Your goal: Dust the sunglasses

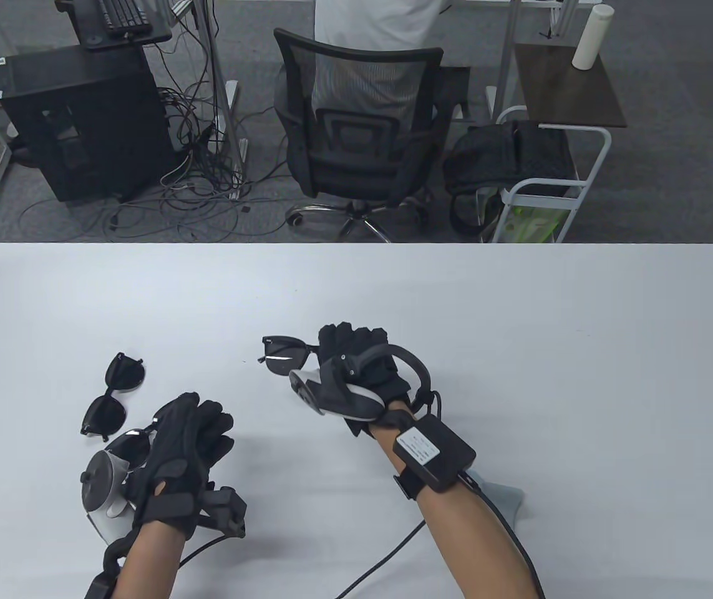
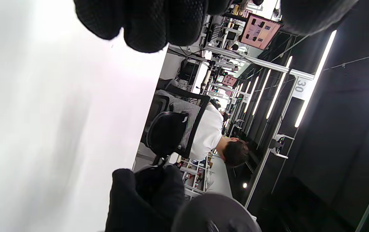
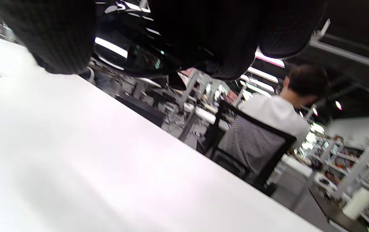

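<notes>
Near the frame's centre, the right hand (image 1: 356, 368) held square shades (image 1: 284, 354) off the table (image 1: 518, 324), fingers curled round one end; the right wrist view showed a lens (image 3: 129, 51) tucked under those fingers. At lower left, the left hand (image 1: 184, 449) hung with fingers loosely curled, apparently gripping nothing, over a second pair (image 1: 128, 440). A third pair (image 1: 113, 396) lay just beside it. No cloth could be seen. Judging from the grip, gloved fingers on the lens could smear rather than dust it. A hold on one end alone could let the frame twist or slip when rubbed.
</notes>
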Tool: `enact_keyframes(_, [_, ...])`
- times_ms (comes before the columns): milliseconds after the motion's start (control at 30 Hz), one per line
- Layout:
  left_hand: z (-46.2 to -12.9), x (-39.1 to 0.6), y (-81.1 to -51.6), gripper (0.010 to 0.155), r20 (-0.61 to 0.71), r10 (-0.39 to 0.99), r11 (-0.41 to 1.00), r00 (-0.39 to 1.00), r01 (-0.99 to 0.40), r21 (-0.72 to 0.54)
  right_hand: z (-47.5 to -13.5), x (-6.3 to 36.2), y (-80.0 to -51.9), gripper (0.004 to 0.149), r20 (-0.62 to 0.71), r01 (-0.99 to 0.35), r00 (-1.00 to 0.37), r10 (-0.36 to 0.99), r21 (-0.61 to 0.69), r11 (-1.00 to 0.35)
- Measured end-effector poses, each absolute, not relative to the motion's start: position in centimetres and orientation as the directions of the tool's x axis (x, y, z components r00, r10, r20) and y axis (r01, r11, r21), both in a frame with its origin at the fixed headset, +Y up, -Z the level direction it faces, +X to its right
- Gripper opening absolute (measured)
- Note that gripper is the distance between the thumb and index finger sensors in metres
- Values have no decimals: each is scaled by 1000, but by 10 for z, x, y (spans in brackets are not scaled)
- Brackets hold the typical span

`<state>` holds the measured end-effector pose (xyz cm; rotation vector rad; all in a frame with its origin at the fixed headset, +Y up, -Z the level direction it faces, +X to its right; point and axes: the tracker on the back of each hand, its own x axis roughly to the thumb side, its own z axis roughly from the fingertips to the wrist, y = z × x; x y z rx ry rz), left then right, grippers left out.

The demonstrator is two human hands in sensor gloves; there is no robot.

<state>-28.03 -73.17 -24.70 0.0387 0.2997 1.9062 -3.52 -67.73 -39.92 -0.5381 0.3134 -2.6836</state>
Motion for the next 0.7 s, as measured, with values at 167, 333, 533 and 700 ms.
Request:
enact_keyframes(167, [-249,-278,-734,78,-124,938,-296,-322,-935,196,-448,-39,-714,81,287,447,-820,-495,-217,-868])
enact_keyframes(333, [-249,-266,-734,79,-133,954,-251,-268,-959,133,-481,-32,-746,81,274,438,-844,-461,-144,-887])
enact_keyframes(533, [-249,-265,-732,79,-103,971,-201,-216,-970,137,-503,-18,-763,81,269,416,-864,-425,-94,-905])
enact_keyframes(700, [-251,-266,-734,78,-118,969,-201,-219,-969,145,-508,-11,-771,81,263,385,-886,-382,-42,-922])
